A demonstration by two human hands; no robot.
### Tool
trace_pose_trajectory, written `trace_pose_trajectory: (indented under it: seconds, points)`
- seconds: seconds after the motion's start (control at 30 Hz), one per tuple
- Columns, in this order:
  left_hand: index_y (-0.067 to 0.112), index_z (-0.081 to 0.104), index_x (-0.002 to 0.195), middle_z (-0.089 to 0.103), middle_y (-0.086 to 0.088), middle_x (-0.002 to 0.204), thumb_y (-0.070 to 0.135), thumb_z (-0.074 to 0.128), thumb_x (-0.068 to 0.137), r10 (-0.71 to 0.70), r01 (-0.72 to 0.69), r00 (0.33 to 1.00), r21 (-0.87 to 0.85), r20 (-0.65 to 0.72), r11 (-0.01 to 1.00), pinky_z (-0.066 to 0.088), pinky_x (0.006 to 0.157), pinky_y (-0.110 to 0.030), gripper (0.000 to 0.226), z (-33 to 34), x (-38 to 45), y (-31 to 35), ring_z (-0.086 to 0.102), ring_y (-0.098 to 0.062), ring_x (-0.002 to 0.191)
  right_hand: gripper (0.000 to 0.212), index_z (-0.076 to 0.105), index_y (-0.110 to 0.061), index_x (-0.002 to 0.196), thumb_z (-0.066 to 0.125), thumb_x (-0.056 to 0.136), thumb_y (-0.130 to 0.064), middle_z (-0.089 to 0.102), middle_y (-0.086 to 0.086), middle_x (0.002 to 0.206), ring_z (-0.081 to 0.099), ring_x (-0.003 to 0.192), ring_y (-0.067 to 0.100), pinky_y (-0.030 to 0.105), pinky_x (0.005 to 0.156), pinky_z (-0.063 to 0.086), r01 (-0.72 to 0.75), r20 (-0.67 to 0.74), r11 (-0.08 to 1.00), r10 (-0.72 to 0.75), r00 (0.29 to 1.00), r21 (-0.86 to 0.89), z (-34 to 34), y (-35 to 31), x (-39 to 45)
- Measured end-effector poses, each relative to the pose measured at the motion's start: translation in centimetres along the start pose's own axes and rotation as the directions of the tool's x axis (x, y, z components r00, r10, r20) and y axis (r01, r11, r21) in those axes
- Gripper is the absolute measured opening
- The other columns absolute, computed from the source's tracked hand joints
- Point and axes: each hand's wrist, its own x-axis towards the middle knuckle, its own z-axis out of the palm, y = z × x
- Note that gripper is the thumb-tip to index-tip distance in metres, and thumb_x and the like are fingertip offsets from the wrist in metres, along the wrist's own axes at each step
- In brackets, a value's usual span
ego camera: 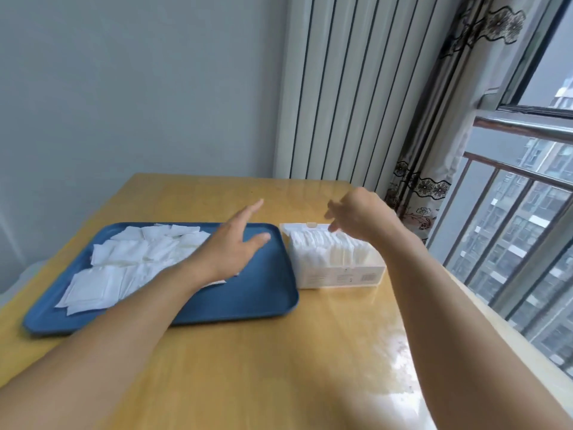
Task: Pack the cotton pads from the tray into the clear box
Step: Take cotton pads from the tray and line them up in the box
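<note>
A blue tray (254, 302) lies on the wooden table, with several white square cotton pads (124, 262) scattered over its left half. To its right stands the clear box (341, 276), lid open, filled with a row of upright pads (322, 246). My left hand (232, 243) hovers over the tray's right part, fingers straight and spread, holding nothing. My right hand (356, 215) is above the box's far end, fingers bent downward with the tips at the tops of the packed pads; whether it pinches one is hidden.
The wooden table (279, 367) reaches a grey wall at the back. A white radiator (341, 88) and a patterned curtain (434, 150) stand behind the box. A window with metal railings (527, 212) runs along the right side.
</note>
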Motion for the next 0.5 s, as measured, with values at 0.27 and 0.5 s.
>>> trace_pose_trajectory:
  seconds: [0.27,0.5]
  points:
    - [0.026,0.033,0.156,0.032,-0.002,0.164,0.035,0.050,0.104,-0.380,0.393,0.917,0.420,-0.119,0.818,0.012,0.125,-0.047,0.056,-7.1,-1.8,-7.4,0.013,-0.025,0.156,0.032,0.070,-0.025,0.120,0.055,0.093,-0.015,0.073,-0.002,0.116,0.065,0.076,0.019,0.029,0.064,0.055,0.357,0.141,0.920,-0.379,0.914,0.158,9.7,-8.4,-2.8]
    - [0.021,0.033,0.157,0.043,0.002,0.158,0.021,0.059,0.101,-0.400,0.382,0.904,0.138,0.147,0.914,0.043,0.108,-0.029,0.062,-8.3,-1.1,-9.2,0.047,-0.013,0.139,0.075,0.030,-0.032,0.158,0.059,0.091,-0.013,0.033,-0.004,0.161,0.034,0.144,0.020,0.028,0.094,0.045,0.464,0.436,0.881,-0.455,0.776,0.094,16.0,-10.8,-1.4]
